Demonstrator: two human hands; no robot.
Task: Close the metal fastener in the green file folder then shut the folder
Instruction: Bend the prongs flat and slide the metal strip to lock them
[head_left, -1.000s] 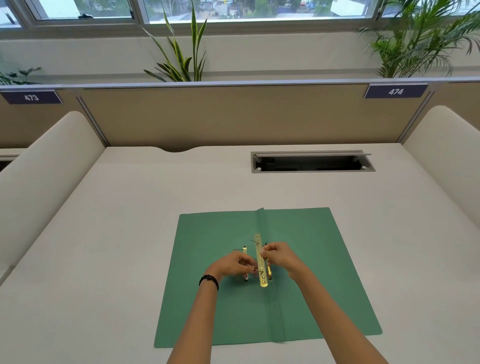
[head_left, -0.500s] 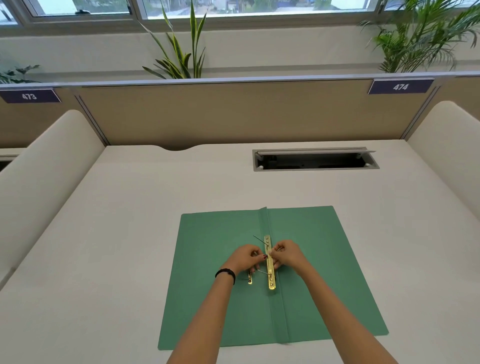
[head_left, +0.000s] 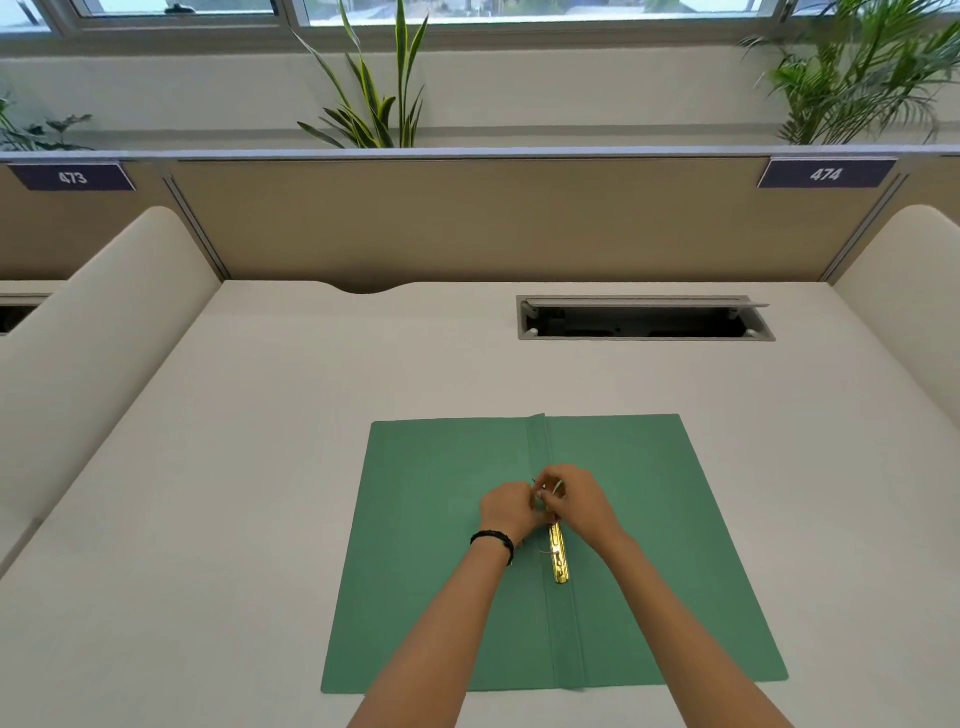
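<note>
"473" on left partition plate (head_left: 71, 177), "474" on right plate (head_left: 826, 173)

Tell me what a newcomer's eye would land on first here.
The open green folder lies flat in the middle of the pale desk. At its spine, the left hand and right hand meet over the far end of the gold metal fastener. Beyond, an open cable hatch sits in the desk's far right.

both hands, left hand (head_left: 508, 510) and right hand (head_left: 576, 499), pinched together over gold metal fastener (head_left: 558, 555) on open green folder (head_left: 675, 545)
</note>
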